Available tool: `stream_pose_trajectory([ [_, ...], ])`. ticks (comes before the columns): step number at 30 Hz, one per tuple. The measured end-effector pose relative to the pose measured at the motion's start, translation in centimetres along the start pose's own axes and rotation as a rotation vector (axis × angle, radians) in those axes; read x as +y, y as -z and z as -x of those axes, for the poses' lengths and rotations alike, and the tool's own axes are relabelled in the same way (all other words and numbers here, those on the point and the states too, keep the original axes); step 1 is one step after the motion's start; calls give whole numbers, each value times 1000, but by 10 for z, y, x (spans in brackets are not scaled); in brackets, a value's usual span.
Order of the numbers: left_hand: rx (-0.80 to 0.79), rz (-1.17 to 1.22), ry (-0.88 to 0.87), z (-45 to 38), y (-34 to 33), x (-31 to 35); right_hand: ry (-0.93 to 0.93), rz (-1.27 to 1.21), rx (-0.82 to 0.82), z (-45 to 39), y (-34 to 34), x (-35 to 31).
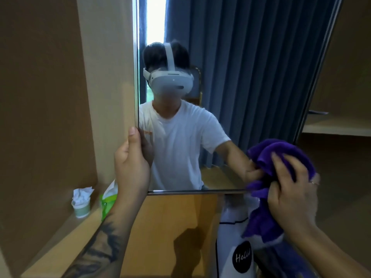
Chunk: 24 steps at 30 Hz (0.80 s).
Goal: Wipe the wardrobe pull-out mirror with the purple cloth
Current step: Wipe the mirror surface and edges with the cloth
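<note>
Fingers (pixel 285 167) of the right hand (pixel 291 189) curl round the bunched purple cloth (pixel 267 157), pressing it on the frameless pull-out mirror (pixel 251 87) at its lower right corner; left hand (pixel 130 163) grips its left edge. Wiping is underway; next, sweep upward.

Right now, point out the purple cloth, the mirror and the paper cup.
purple cloth (pixel 279 153), head view, upper bunched fold
mirror (pixel 251 77), head view, glass showing curtain
paper cup (pixel 82 207), head view, side wall

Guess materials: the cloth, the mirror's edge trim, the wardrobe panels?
Purple cloth: soft, fuzzy pile in bunched folds, likely microfibre. Mirror edge trim: thin, dark, glossy strip, probably metal. Wardrobe panel: flat matte tan board, likely laminate; no grain visible.
</note>
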<state>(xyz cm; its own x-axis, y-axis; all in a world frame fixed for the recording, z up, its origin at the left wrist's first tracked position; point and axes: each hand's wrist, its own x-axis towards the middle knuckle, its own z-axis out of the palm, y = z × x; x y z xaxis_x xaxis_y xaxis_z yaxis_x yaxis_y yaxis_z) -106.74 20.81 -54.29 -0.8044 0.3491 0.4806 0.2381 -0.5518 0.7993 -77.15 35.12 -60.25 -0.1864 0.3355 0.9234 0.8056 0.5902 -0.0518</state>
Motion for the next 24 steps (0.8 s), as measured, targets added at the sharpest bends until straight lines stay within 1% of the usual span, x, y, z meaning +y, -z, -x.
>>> stream_pose_trajectory([
  [1, 7, -13, -14, 0, 0, 0, -41, -4, -8, 9, -2, -9],
  [2, 13, -26, -22, 0, 0, 0, 10, 7, -28, 22, -6, -19],
  [4, 17, -30, -26, 0, -1, -1, 255, -4, -125, 46, -9, -32],
  [5, 16, -23, -24, 0, -1, -2, 341, -11, -157, 50, -10, -32],
  [6, 12, -15, -23, 0, -1, -2, 349, -19, -145, 47, -11, -30],
  [7, 9, -12, -24, 0, -1, -3, 263, -39, -105, 43, -12, -27],
  [10, 20, -22, -15, -1, -2, -2, -275, -237, 58, 33, -15, -33],
  [11, 24, -24, -11, -1, -2, -2, -360, -258, 80, 34, -18, -47],
  [12, 28, -26, -16, -1, -2, -3, -360, -247, 73, 39, -22, -62],
  [13, 32, -31, -26, -1, -1, -4, -267, -225, 50, 45, -24, -74],
  [15, 23, -34, -42, 0, -2, -3, 9, -182, -28, 54, -25, -78],
  [16, 18, -35, -48, 0, -2, -3, 54, -165, -33, 52, -24, -71],
  [17, 18, -40, -58, 0, -3, -2, -13, -163, -7, 47, -23, -64],
  [19, 27, -53, -68, 1, -4, 0, -358, -234, 91, 39, -20, -56],
  [20, 36, -57, -72, 1, -5, 0, -469, -247, 124, 38, -19, -58],
  [21, 43, -61, -79, 1, -5, -1, -480, -242, 122, 40, -19, -66],
  [22, 47, -66, -86, 1, -5, -2, -403, -225, 83, 45, -20, -74],
  [24, 54, -70, -81, 0, -5, -3, -134, -164, -24, 63, -21, -81],
])
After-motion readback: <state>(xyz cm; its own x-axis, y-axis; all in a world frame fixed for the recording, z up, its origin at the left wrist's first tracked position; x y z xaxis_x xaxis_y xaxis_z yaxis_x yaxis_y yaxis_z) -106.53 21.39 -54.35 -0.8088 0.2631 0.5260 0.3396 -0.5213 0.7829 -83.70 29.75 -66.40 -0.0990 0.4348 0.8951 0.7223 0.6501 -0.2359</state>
